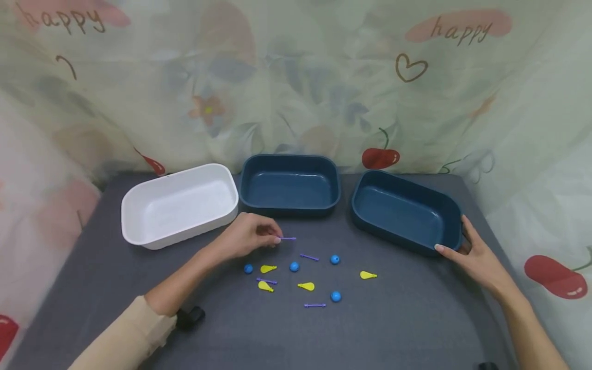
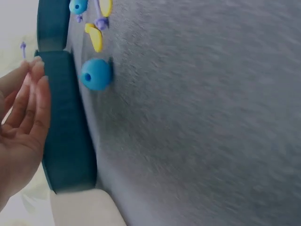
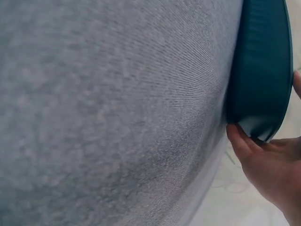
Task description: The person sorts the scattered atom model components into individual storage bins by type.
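Observation:
My left hand [image 1: 250,234] pinches a small purple stick with knobbed ends [image 1: 289,238] between thumb and fingertips, above the cloth in front of the middle dark blue bin [image 1: 290,209]. In the left wrist view the purple stick [image 2: 23,49] pokes up past the fingertips. My right hand [image 1: 476,259] grips the near right corner of the right dark blue bin [image 1: 393,235], thumb at the front and fingers along the end. Scattered between the hands lie several blue beads [image 1: 335,260], yellow drop-shaped pieces [image 1: 306,286] and more purple sticks [image 1: 315,306].
A white bin [image 1: 185,235] stands at the back left, beside the middle bin. Grey cloth [image 1: 370,334] covers the table. A patterned curtain [image 1: 296,77] hangs behind and at both sides. One yellow piece [image 1: 368,275] lies apart, toward the right bin.

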{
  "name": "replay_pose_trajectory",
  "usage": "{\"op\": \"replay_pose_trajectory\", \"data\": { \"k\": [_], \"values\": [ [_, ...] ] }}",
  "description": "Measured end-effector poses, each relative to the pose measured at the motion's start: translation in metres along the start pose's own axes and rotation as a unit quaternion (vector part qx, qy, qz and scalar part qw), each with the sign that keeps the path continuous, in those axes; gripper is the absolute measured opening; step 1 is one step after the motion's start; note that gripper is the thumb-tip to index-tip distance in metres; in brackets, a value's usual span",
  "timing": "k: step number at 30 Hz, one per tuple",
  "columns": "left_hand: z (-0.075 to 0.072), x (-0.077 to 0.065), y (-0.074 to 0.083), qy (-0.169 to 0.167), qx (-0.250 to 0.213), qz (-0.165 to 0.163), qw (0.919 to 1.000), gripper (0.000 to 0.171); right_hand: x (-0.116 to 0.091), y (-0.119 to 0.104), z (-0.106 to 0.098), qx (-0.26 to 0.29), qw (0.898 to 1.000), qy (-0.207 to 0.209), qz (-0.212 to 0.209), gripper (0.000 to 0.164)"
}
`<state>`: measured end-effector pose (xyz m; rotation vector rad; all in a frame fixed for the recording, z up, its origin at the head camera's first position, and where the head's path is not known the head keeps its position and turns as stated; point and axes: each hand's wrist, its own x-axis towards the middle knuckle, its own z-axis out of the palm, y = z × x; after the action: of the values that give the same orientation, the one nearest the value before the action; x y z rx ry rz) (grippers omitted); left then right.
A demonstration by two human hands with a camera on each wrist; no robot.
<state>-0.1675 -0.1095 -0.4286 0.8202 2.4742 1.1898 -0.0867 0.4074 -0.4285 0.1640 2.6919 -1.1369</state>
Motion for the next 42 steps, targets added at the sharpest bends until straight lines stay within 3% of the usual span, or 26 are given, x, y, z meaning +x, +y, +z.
{"op": "replay_pose_trajectory", "data": {
  "k": [7,13,23,32,42],
  "values": [
    [0.001,0.015,0.014,0.057,-0.031,0.021,0.9976,0.01,0.002,0.003,0.002,0.004,1.0,-0.008,0.006,0.103],
    [0.001,0.032,0.022,0.076,-0.045,0.05,0.9949,0.013,0.003,0.003,0.0,0.015,1.0,-0.007,0.012,0.102],
    [0.007,0.059,0.039,0.059,-0.094,0.065,0.9917,0.013,0.002,0.002,0.002,0.027,0.999,-0.001,0.018,0.103],
    [0.011,0.081,0.055,0.039,-0.155,0.046,0.9861,0.014,0.0,0.0,0.003,0.033,0.999,0.006,0.02,0.103],
    [0.01,0.106,0.068,0.038,-0.174,0.035,0.9835,0.019,-0.001,-0.002,0.001,0.041,0.999,-0.002,0.016,0.104]
  ]
}}
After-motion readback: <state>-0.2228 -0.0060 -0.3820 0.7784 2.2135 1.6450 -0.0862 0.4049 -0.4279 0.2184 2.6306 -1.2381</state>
